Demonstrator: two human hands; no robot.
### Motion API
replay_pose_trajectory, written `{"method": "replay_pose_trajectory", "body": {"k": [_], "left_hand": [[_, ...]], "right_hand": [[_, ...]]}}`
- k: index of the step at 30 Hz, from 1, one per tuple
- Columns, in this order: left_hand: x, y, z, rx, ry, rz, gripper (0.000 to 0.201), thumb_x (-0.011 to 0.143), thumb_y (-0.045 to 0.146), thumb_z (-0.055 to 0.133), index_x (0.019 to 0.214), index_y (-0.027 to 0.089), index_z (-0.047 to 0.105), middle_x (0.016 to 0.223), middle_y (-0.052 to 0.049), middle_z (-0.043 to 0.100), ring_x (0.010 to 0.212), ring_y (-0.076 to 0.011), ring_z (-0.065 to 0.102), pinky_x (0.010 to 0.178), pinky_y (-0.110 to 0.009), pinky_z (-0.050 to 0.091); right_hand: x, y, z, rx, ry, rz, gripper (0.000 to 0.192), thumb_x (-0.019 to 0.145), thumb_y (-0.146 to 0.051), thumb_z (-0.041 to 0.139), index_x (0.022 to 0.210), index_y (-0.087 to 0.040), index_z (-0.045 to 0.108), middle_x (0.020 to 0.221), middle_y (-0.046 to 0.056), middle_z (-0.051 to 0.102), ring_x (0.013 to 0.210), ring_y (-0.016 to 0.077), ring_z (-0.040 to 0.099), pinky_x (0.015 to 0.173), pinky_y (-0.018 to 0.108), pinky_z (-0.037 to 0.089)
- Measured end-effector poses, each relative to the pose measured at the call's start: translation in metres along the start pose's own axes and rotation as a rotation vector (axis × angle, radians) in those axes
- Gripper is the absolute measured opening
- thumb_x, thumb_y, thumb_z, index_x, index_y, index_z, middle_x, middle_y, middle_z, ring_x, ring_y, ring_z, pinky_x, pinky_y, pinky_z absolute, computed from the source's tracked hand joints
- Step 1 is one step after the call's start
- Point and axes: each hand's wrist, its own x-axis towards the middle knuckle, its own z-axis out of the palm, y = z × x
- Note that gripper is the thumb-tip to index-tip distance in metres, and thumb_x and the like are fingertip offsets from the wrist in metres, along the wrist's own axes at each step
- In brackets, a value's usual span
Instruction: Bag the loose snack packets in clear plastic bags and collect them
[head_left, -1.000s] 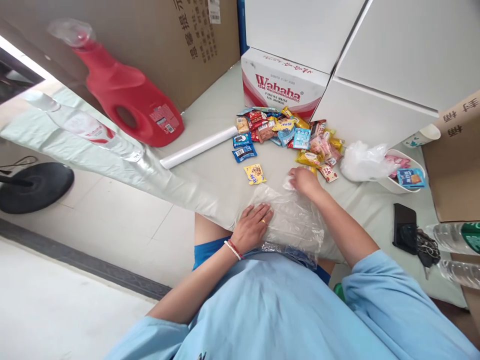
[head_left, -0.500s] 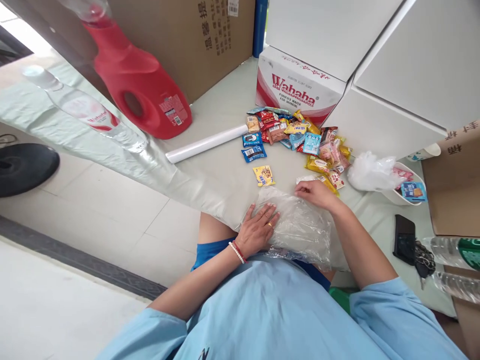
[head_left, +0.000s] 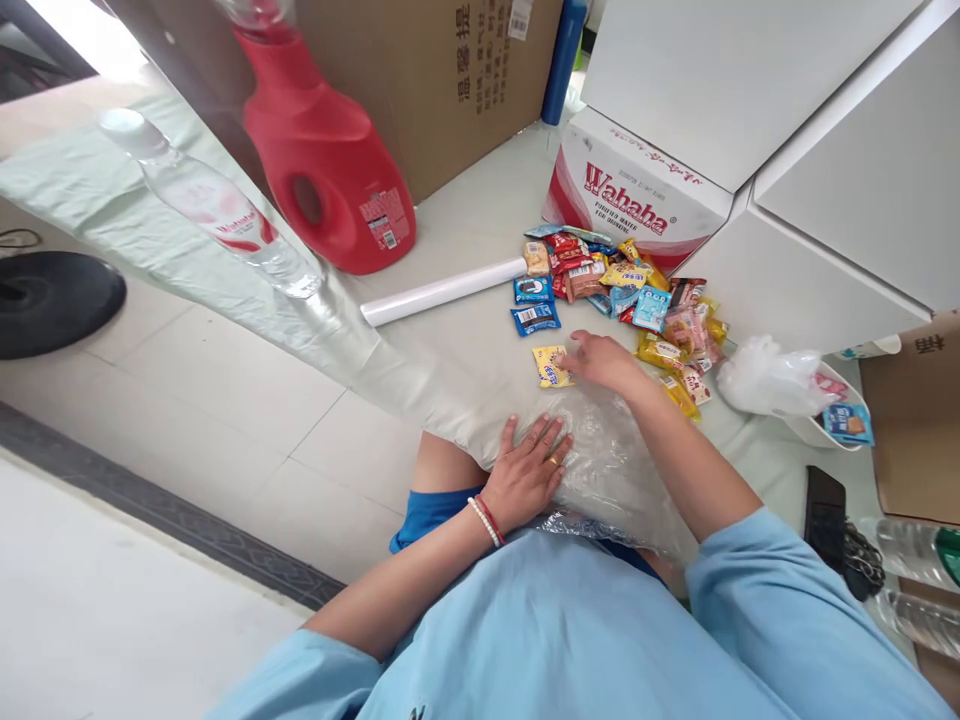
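Left hand lies flat, fingers spread, on the empty plastic bag; right hand, seemingly open, touches a yellow snack packet; nothing bagged.

- The plastic bag lies at the table's near edge, under the left hand.
- Just beyond it, the right hand touches 1 snack packet.
- The snack pile lies farther, before the Wahaha box.
- The roll lies left of the pile.
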Motion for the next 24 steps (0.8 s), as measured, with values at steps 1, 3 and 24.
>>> {"method": "replay_pose_trajectory", "body": {"k": [1, 3, 24], "left_hand": [[0.0, 0.0, 0.0, 0.003, 0.002, -0.002, 0.048, 0.106, 0.034, 0.044, 0.152, 0.025, 0.051, 0.165, -0.01, 0.042, 0.156, -0.0294, 0.034, 0.128, -0.066, 0.006], [-0.001, 0.0, 0.001, 0.007, 0.004, -0.003, 0.047, 0.106, 0.035, 0.042, 0.152, 0.025, 0.051, 0.166, -0.009, 0.042, 0.156, -0.0283, 0.033, 0.129, -0.066, 0.005], [-0.002, -0.001, 0.004, 0.017, 0.012, 0.01, 0.049, 0.105, 0.036, 0.045, 0.152, 0.025, 0.05, 0.165, -0.01, 0.044, 0.156, -0.0293, 0.033, 0.128, -0.066, 0.007]], "right_hand": [[0.006, -0.014, 0.007, -0.025, -0.024, 0.033, 0.058, 0.089, -0.055, 0.068, 0.132, -0.017, 0.064, 0.117, 0.017, 0.073, 0.106, 0.0316, 0.066, 0.086, 0.036, 0.05], [0.012, -0.031, 0.02, -0.037, -0.014, 0.053, 0.064, 0.086, -0.049, 0.071, 0.138, -0.014, 0.059, 0.123, 0.02, 0.07, 0.11, 0.034, 0.066, 0.089, 0.038, 0.051], [0.073, -0.028, -0.018, -0.283, 0.061, -0.295, 0.054, 0.078, -0.023, 0.07, 0.13, -0.012, 0.062, 0.127, 0.021, 0.065, 0.118, 0.0375, 0.059, 0.098, 0.044, 0.046]]}}
